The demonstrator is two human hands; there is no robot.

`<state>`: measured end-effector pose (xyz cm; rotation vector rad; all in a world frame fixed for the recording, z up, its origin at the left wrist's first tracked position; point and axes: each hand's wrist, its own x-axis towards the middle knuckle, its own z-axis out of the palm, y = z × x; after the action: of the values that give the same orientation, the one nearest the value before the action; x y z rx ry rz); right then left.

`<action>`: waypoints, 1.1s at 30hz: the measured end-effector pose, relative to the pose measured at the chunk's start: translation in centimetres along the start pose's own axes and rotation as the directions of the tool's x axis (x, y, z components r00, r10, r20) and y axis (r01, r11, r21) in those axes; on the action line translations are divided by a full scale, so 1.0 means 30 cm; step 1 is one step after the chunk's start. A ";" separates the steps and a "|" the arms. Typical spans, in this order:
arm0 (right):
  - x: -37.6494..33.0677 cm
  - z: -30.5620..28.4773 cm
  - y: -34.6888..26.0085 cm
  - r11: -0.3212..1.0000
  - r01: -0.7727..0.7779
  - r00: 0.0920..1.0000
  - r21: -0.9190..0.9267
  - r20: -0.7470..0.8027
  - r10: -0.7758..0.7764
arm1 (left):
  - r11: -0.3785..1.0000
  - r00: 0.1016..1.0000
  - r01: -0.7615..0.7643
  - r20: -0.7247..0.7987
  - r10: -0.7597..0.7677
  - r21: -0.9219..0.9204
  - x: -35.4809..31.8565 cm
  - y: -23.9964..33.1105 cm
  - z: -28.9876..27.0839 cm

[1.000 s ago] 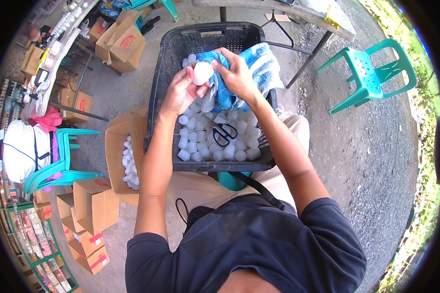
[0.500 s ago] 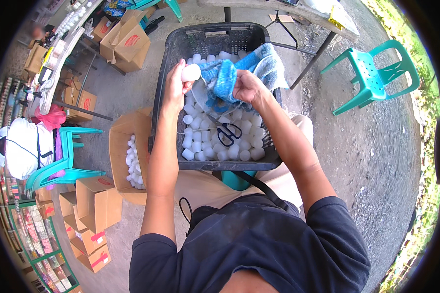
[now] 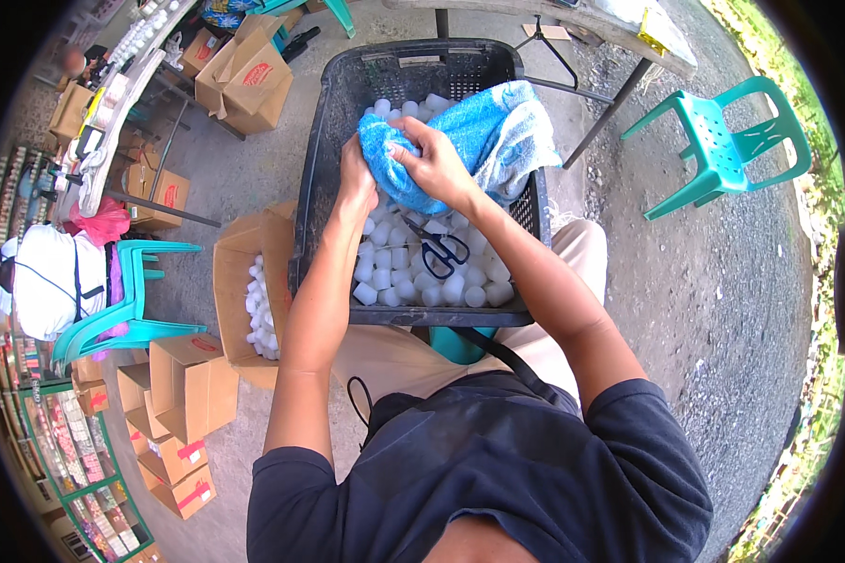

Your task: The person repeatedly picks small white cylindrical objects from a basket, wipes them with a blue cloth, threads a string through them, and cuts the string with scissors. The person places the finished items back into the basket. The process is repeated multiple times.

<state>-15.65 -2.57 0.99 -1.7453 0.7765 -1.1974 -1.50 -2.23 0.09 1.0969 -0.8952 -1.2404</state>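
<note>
A blue and white towel (image 3: 512,127) is bunched over the far right part of a black plastic crate (image 3: 314,159) on my lap. My right hand (image 3: 434,167) grips a fold of it, thumb and fingers pressing toward my left hand. My left hand (image 3: 355,178) is closed at the towel's left end, its fingers mostly covered. The white candle it held a moment ago is hidden by the cloth. Below my hands, several short white cylindrical candles (image 3: 381,278) fill the crate. Scissors with dark handles (image 3: 441,255) lie on top of them.
Left of the crate stands an open cardboard box (image 3: 239,328) holding more white pieces. Further left are stacked cardboard boxes (image 3: 190,389) and green plastic chairs (image 3: 127,324). A table (image 3: 573,23) stands beyond the crate, and a green chair (image 3: 723,141) is at the right.
My right hand has moved left with the towel, bringing it against my left hand. The cloth now covers the white candle that showed in my left fingers.
</note>
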 end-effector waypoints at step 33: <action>0.016 -0.124 0.116 0.012 -0.380 0.842 0.925 0.341 0.417 | 0.957 0.922 -0.281 -0.300 0.246 -0.076 -0.010 0.095 0.046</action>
<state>-19.05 -5.63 -1.30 -0.2633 0.2374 -0.8970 -2.10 -2.18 3.22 0.9943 -0.7103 -0.8717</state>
